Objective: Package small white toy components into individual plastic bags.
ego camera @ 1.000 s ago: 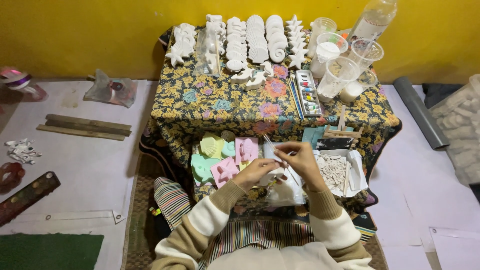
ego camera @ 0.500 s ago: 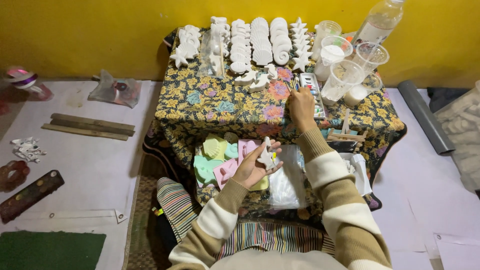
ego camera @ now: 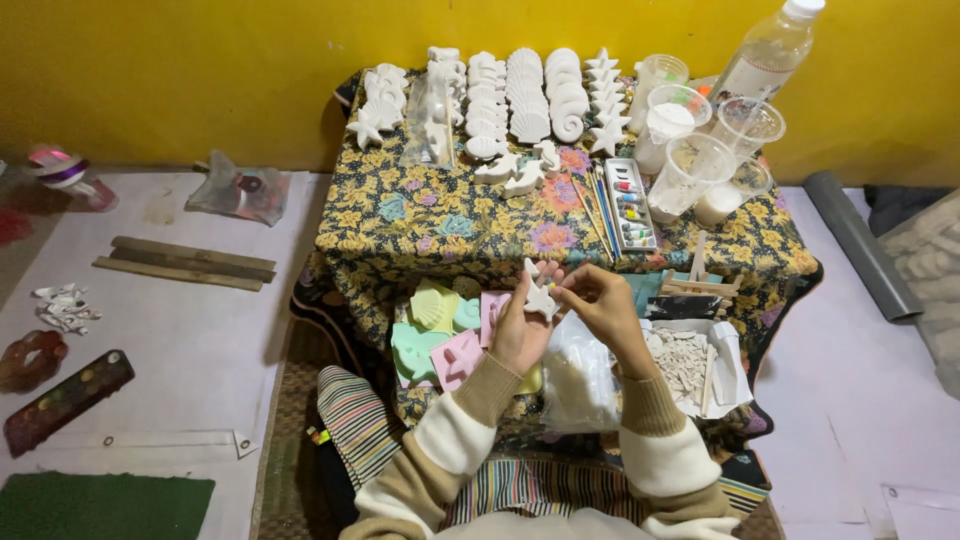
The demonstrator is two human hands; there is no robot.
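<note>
A: At the far left, on the floor sheet, wooden slats (ego camera: 185, 263) are laid near a paint tray (ego camera: 65, 400) and a crumpled bag (ego camera: 240, 190). What is seen further right?

B: On the flowered table (ego camera: 440, 225), rows of white plaster casts (ego camera: 520, 100) are set along the far edge. Coloured moulds (ego camera: 440, 330) are stacked below the near edge.

A: And the hands?

B: A small white cast (ego camera: 541, 297) is held up over the moulds, just off the near table edge. It rests against the fingers of the left hand (ego camera: 522, 330), which is half open and cupped behind it. It is pinched at its right side by the right hand (ego camera: 602, 312), whose fingertips are closed on it.

A: What has changed?

B: Half a second ago the right hand was stretched out to the paint set (ego camera: 630, 203) on the table; now it has been drawn back to the cast. No brush can be made out in it, so the piece appears merely to be turned or checked; painting does not seem begun.

A: To the right?

B: A plastic bag (ego camera: 578, 378) lies under the hands, a box of plaster bits (ego camera: 690, 365) beside it, and clear cups (ego camera: 700, 160) and a bottle (ego camera: 770, 50) stand at the far right.
</note>
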